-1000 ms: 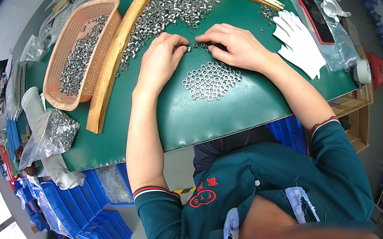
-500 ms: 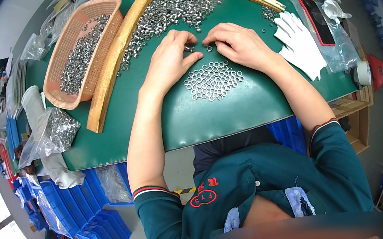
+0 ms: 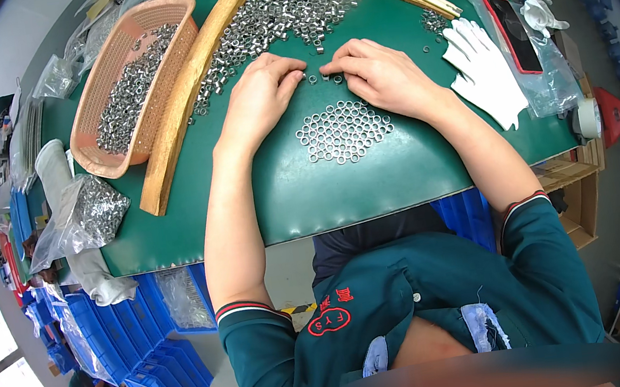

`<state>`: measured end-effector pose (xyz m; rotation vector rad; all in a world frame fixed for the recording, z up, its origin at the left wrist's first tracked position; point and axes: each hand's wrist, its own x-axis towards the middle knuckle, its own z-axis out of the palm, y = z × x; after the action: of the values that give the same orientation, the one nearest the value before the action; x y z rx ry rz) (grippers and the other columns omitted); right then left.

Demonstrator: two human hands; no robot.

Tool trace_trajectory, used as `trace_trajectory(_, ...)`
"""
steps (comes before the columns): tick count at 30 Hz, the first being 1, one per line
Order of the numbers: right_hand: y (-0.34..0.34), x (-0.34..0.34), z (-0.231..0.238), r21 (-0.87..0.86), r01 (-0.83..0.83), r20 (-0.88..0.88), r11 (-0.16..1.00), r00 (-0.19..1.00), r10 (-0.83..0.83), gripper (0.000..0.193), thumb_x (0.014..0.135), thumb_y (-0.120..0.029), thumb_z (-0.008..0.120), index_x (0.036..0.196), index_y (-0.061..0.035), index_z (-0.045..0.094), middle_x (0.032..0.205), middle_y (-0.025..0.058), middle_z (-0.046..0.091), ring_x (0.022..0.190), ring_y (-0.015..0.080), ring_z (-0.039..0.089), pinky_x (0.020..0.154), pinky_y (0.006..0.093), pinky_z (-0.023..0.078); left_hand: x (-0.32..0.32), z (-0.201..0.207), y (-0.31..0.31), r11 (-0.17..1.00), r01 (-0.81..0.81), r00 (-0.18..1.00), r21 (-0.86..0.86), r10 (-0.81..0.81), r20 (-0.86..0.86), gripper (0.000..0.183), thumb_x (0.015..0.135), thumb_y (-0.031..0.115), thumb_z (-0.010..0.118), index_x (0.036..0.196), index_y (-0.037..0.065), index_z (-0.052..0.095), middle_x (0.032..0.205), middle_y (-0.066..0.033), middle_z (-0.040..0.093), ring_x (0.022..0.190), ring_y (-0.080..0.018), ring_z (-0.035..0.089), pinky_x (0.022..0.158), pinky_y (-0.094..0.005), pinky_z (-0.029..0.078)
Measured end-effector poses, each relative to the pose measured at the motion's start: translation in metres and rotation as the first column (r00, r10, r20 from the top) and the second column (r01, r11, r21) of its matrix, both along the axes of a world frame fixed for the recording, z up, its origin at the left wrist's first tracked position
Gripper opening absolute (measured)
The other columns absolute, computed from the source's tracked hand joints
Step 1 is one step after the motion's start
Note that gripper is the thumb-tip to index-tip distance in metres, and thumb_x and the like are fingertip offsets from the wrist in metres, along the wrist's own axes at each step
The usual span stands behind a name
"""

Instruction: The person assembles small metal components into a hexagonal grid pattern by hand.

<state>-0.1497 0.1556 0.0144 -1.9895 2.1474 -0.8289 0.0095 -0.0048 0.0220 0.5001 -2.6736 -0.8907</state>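
My left hand (image 3: 260,97) is over the green table, its thumb and index finger drawn together; whether anything is between them I cannot make out. Just beyond those fingertips lies a small silver metal ring (image 3: 312,79), flat on the table. Opposite, my right hand (image 3: 381,78) has curled fingers, with the fingertips on a metal ring (image 3: 325,77); another ring (image 3: 338,78) is tucked beside the thumb. Nearer to me a single-layer patch of metal rings (image 3: 345,131) lies flat, packed side by side. A large loose heap of rings (image 3: 286,9) spreads beyond both hands.
Wooden strips (image 3: 179,124) border the heap. At left are a pink basket (image 3: 87,137) of rings and a plastic bag (image 3: 99,209) of small metal parts. To the right lie a white glove (image 3: 484,73), a red-edged phone (image 3: 513,34) and a tape roll (image 3: 588,118).
My left hand has shifted slightly left, away from the right hand, and a ring near its fingertips now lies in plain view. My right fingertips have moved a little left.
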Motion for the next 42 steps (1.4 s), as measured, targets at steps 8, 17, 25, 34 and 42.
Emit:
trace_trajectory(8, -0.001, 0.003, 0.003, -0.031, 0.067, 0.176, 0.997, 0.983, -0.061, 0.022, 0.087, -0.009, 0.054, 0.103, -0.0101, 0.068, 0.098, 0.0068, 0.064, 0.095, 0.0256, 0.063, 0.084, 0.0378, 0.051, 0.001, 0.004, 0.002, 1.000, -0.011, 0.997, -0.022, 0.013, 0.078, 0.015, 0.086, 0.016, 0.064, 0.097, 0.006, 0.066, 0.094, -0.0089, 0.063, 0.093, -0.0253, 0.062, 0.081, -0.0375, 0.050)
trace_trajectory(17, 0.000, 0.002, 0.004, -0.022, 0.111, 0.129, 0.994, 0.986, -0.107, 0.019, 0.089, -0.012, 0.053, 0.100, -0.0110, 0.068, 0.098, 0.0059, 0.064, 0.096, 0.0254, 0.063, 0.083, 0.0378, 0.051, 0.001, -0.004, 0.001, 0.994, -0.099, 0.995, -0.048, 0.099, -0.011, 0.019, 0.087, 0.012, 0.061, 0.104, 0.007, 0.068, 0.099, -0.0094, 0.063, 0.098, -0.0256, 0.062, 0.085, -0.0373, 0.050)
trace_trajectory(25, 0.000, -0.002, 0.000, 0.009, 0.171, 0.036, 0.985, 0.985, -0.171, 0.019, 0.090, -0.017, 0.054, 0.100, -0.0120, 0.069, 0.101, 0.0047, 0.063, 0.101, 0.0249, 0.061, 0.086, 0.0382, 0.050, 0.004, -0.004, -0.005, 0.994, -0.085, 0.996, -0.065, 0.086, 0.014, 0.021, 0.089, 0.013, 0.059, 0.107, 0.007, 0.069, 0.101, -0.0117, 0.063, 0.096, -0.0285, 0.063, 0.086, -0.0381, 0.050)
trace_trajectory(34, -0.004, 0.002, 0.002, 0.043, 0.029, 0.102, 0.999, 0.994, -0.033, 0.019, 0.089, -0.023, 0.063, 0.106, -0.0152, 0.067, 0.100, 0.0055, 0.060, 0.102, 0.0243, 0.059, 0.087, 0.0374, 0.049, 0.004, 0.006, -0.006, 0.961, 0.081, 0.994, 0.266, -0.096, 0.044, 0.020, 0.088, 0.013, 0.058, 0.101, 0.005, 0.070, 0.095, -0.0140, 0.066, 0.091, -0.0262, 0.066, 0.082, -0.0353, 0.051)
trace_trajectory(42, -0.012, -0.004, -0.008, -0.033, 0.191, -0.078, 0.981, 0.978, -0.194, 0.025, 0.091, -0.024, 0.062, 0.115, -0.0183, 0.066, 0.104, 0.0038, 0.057, 0.103, 0.0218, 0.058, 0.086, 0.0359, 0.050, -0.020, -0.018, 0.005, 0.971, -0.075, 0.991, -0.225, 0.048, -0.121, 0.019, 0.086, 0.016, 0.064, 0.103, 0.013, 0.072, 0.097, -0.0054, 0.064, 0.096, -0.0246, 0.062, 0.085, -0.0376, 0.051)
